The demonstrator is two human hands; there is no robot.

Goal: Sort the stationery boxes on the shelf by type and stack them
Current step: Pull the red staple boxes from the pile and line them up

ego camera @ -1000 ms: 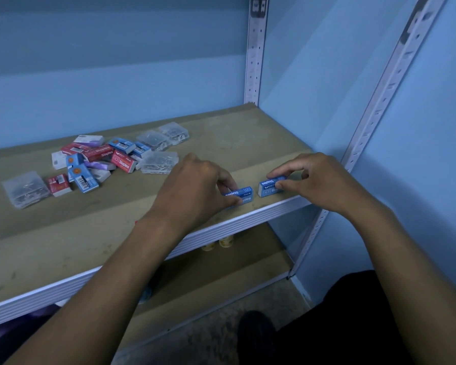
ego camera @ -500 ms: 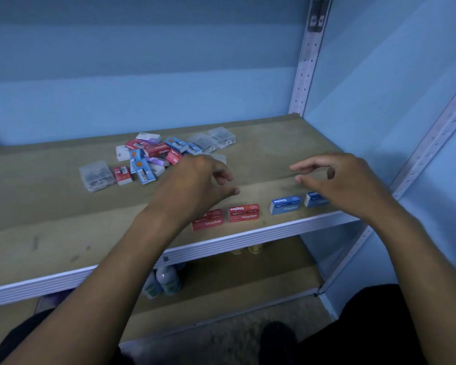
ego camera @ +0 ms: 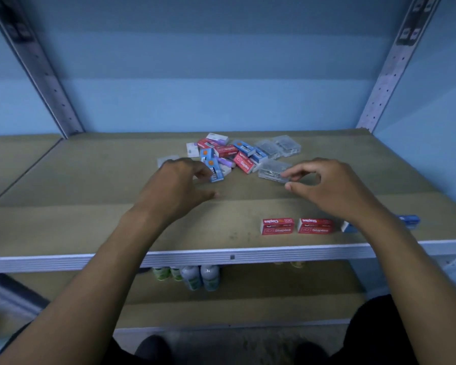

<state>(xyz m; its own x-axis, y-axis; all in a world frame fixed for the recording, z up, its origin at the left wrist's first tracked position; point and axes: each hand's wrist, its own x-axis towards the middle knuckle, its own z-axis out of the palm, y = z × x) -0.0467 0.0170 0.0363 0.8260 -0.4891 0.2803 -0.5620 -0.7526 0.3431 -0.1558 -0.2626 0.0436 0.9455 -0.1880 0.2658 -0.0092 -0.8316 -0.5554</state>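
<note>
both hands are out over the shelf [ego camera: 90, 180] now, neither holding anything. the left hand [ego camera: 174, 188] hovers with its fingers spread loose, fingertips right beside a blue box [ego camera: 214, 169] at the near left edge of the pile [ego camera: 237, 155]; i cannot tell whether they touch it. the right hand [ego camera: 334, 188] has thumb and forefinger apart in an open pinch, tips just at a clear plastic case [ego camera: 274, 169] lying at the pile's 5 o'clock corner.

the pile sits at 12 o'clock from the hands, toward the back of the shelf: red staples boxes, blue boxes, a white and purple box and more clear cases [ego camera: 279, 147] at its 2 o'clock side, all jumbled and overlapping.

along the front edge, at 5 o'clock from the left hand, two red staples boxes [ego camera: 296, 226] lie side by side, a small gap between them. just to their 3 o'clock, blue boxes [ego camera: 408, 221] peek out from behind the right wrist, mostly hidden.

under the shelf, bottles [ego camera: 200, 277] stand on the lower shelf.
</note>
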